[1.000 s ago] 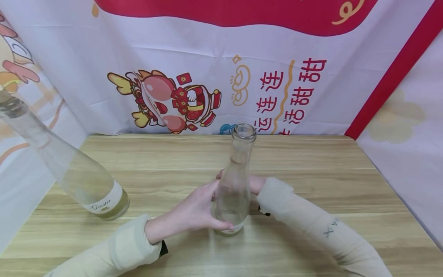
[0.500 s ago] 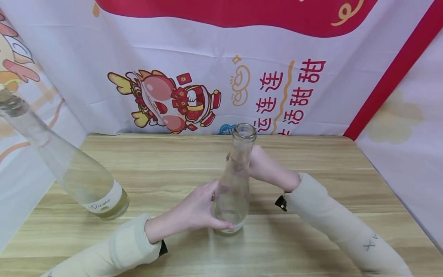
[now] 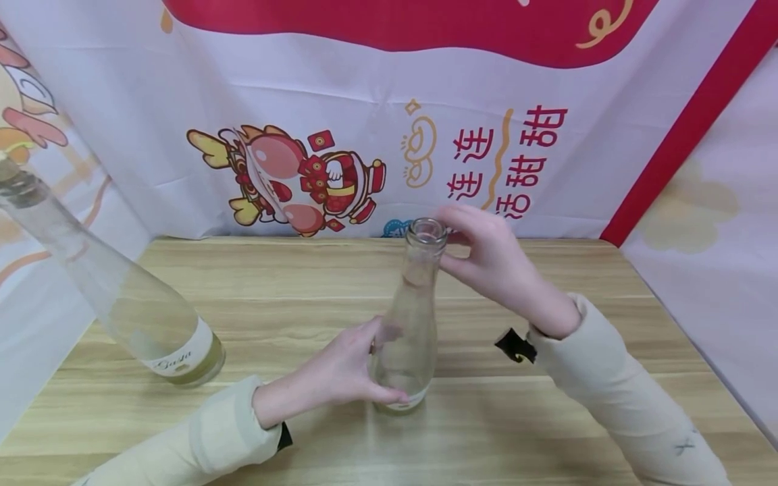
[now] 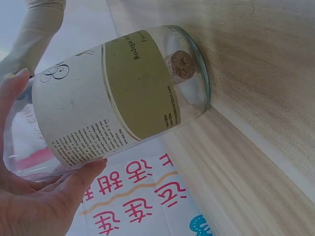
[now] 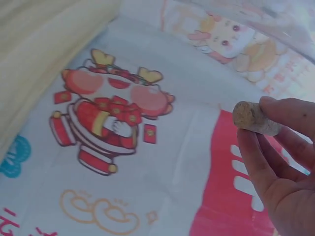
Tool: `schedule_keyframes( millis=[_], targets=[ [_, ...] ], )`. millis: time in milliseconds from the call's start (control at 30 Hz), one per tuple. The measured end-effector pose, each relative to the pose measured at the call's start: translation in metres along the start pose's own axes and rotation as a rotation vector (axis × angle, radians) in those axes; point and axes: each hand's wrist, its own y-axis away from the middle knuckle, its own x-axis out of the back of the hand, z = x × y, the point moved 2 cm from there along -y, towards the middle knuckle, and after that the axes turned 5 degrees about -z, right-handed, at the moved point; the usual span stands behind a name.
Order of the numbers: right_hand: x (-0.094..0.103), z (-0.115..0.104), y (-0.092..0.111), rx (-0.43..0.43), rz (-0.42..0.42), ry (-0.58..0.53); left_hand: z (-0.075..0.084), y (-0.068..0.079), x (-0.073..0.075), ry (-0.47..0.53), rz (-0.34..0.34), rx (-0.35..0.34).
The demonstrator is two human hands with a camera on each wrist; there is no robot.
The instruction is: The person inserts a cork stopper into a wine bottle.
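Note:
A clear glass bottle with an open mouth stands upright on the table. My left hand grips it low down, thumb in front. The left wrist view shows its white and olive paper label; past the label a cork shows through the glass, but I cannot tell whether it lies inside or behind. My right hand is beside the bottle's mouth. In the right wrist view that hand pinches a cork between thumb and fingers; the head view hides this cork.
A second glass bottle, with a stopper in its neck, stands on the wooden table at the left. A printed white and red cloth hangs behind the table, and more cloth hangs at both sides.
My right hand has risen from behind the bottle's lower part, up along its right side to the mouth. My left hand keeps its grip, and the bottle stays in place.

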Motion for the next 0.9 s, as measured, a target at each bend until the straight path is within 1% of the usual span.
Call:
schedule_keyframes(
  millis=[167, 300, 400, 500, 600, 733, 900],
  targets=[
    [0.018, -0.013, -0.008, 0.062, 0.074, -0.097, -0.001, 0.0, 0.0, 0.01, -0.013, 0.023],
    [0.03, -0.023, -0.012, 0.075, 0.15, -0.158, -0.001, 0.0, 0.0, 0.022, -0.026, 0.043],
    [0.036, -0.032, -0.015, 0.099, 0.207, -0.178, -0.002, 0.0, -0.001, 0.028, -0.029, 0.051],
    [0.041, -0.041, -0.017, 0.145, 0.256, -0.206, -0.002, 0.0, -0.001, 0.024, -0.029, 0.053],
    [0.045, -0.048, -0.018, 0.188, 0.294, -0.268, -0.001, 0.0, -0.001, 0.017, -0.027, 0.049],
    [0.047, -0.056, -0.018, 0.221, 0.312, -0.358, -0.001, 0.0, -0.001, 0.011, -0.021, 0.031],
    [0.044, -0.066, -0.019, 0.271, 0.297, -0.426, -0.001, -0.001, -0.001, 0.002, -0.013, 0.011]
  ],
)
